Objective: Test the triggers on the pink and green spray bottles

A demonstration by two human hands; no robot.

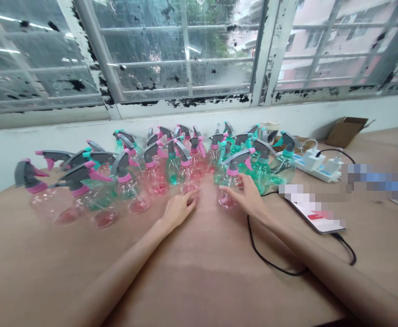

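My right hand [251, 200] is wrapped around the clear lower body of a spray bottle [232, 193] with a pink collar, a grey head and a pink trigger. The bottle stands upright on the table. My left hand [179, 210] rests on the tabletop with its fingers loosely stretched and nothing visible in them. Just beyond its fingertips stands another pink-collared spray bottle [189, 175]. To the left are more pink spray bottles [134, 193], some close together. Behind my right hand, green spray bottles [262, 168] form a cluster.
A white power strip [321, 170] with plugged-in chargers lies at the right. Nearer is a phone [316, 213] with a black cable [270, 265] looping under my right forearm. A cardboard box [345, 131] stands by the wall, below the barred windows [185, 50].
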